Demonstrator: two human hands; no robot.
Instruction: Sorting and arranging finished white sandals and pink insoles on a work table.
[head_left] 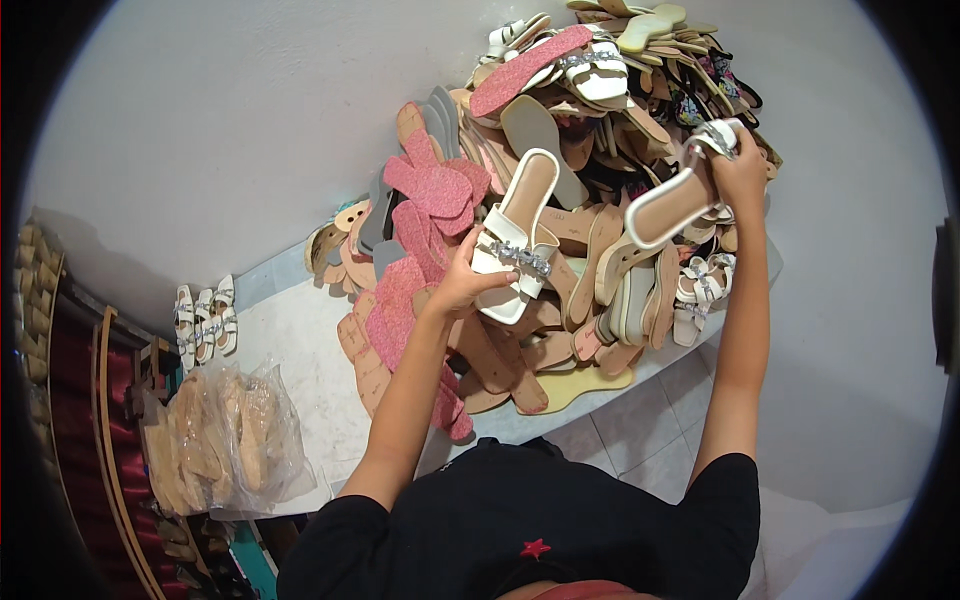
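Plainly, left hand [462, 283] and right hand [740, 172] hold white sandals [520, 238] — 1 each.

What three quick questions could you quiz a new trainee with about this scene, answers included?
1. What does the left hand hold?
2. True or false: the right hand is empty.
3. Which lies on the white table, left of the pile of soles and sandals?
A) a blue bucket
B) a clear plastic bag with tan pieces inside
C) a yellow helmet

Key:
1. A white sandal with silver trim.
2. False; it holds a second white sandal.
3. B.
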